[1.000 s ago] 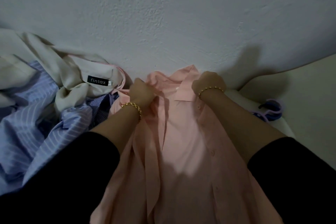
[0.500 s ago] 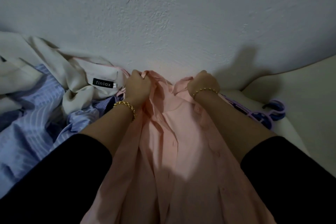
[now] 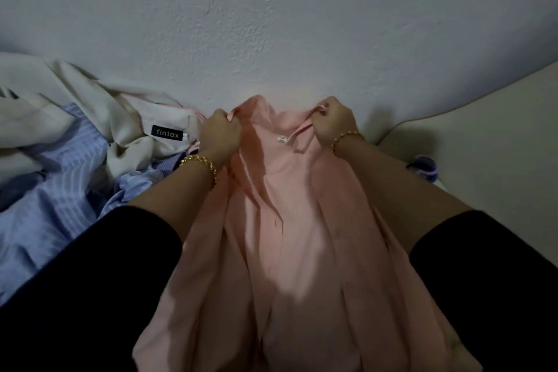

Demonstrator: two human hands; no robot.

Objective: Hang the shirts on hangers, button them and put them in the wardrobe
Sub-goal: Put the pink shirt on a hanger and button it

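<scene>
A pink shirt point(image 3: 280, 220) hangs open in front of me, its inner neck label showing at the top. My left hand point(image 3: 219, 134) grips the left side of the collar and front edge. My right hand point(image 3: 333, 122) pinches the right side of the collar. The two hands hold the collar spread apart, close to the wall. A purple hanger point(image 3: 424, 167) lies at the right, partly hidden behind my right forearm.
A cream shirt point(image 3: 126, 124) with a black label lies crumpled at the left on top of a blue striped shirt point(image 3: 51, 190). A rough white wall point(image 3: 271, 24) stands right behind the clothes. A cream surface point(image 3: 483, 118) extends at the right.
My hands have moved apart and pulled the pink collar open, so the inside of the shirt and its neck label now show. The view has tilted slightly.
</scene>
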